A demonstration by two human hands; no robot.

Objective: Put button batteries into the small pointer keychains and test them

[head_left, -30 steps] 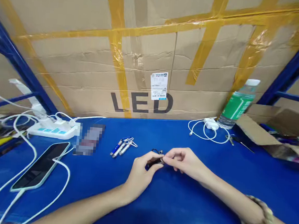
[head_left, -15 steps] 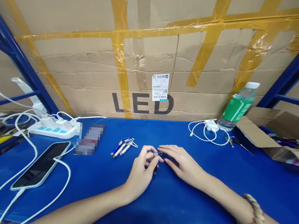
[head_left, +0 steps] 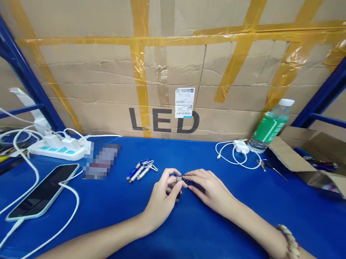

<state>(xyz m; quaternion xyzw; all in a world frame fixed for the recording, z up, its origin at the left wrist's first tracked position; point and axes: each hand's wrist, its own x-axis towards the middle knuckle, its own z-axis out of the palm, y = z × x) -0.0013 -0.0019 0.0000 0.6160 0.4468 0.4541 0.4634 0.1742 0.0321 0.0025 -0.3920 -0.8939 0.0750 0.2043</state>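
Note:
My left hand (head_left: 163, 196) pinches a small piece with a square silvery end (head_left: 179, 179) between thumb and fingers. A dark part (head_left: 177, 197) shows below that hand's thumb; how it joins the silvery end is hidden. Close on the right, my right hand (head_left: 213, 190) curves its fingers and thumb round something dark (head_left: 196, 186), too shaded to name. The fingertips of both hands almost meet over the blue table (head_left: 200, 239). Left of them lie several slim pen-like metal tubes (head_left: 141, 171), blue and silver, with clips at their ends.
A phone (head_left: 44, 191) with white cables and a power strip (head_left: 59, 148) occupy the left side. Toward the back right stand a green-labelled bottle (head_left: 269, 127), a white charger with cable (head_left: 241, 147) and an open carton (head_left: 307, 172). A large cardboard box (head_left: 178, 66) walls the back.
The view has shifted slightly. My right fingertips sit a little closer to the silvery piece, and the small metal loop between the hands shows less. Both grips look much the same.

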